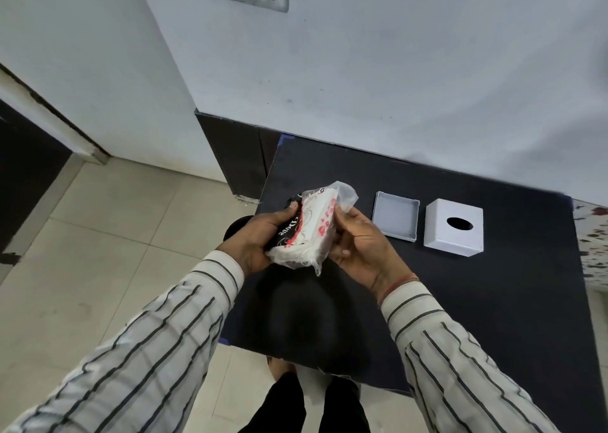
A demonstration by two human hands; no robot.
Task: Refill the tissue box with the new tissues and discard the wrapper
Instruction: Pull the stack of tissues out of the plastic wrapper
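A pack of white tissues (pixel 309 232) in a clear plastic wrapper with black and red print is held above the left part of the black table (pixel 460 301). My left hand (pixel 260 235) grips its left side. My right hand (pixel 358 245) holds its right side, fingers on the loose, open wrapper end (pixel 343 194) that sticks up. On the table to the right lie the white tissue box base (pixel 396 215), an open shallow tray, and beside it the white cube cover (pixel 455 230) with an oval hole on top.
A white wall (pixel 394 70) runs behind the table with a dark skirting (pixel 230 149) at its foot. Beige floor tiles (pixel 98 235) spread to the left. A dark round object (pixel 237 227) shows partly under my left hand. My legs stand at the table's front edge.
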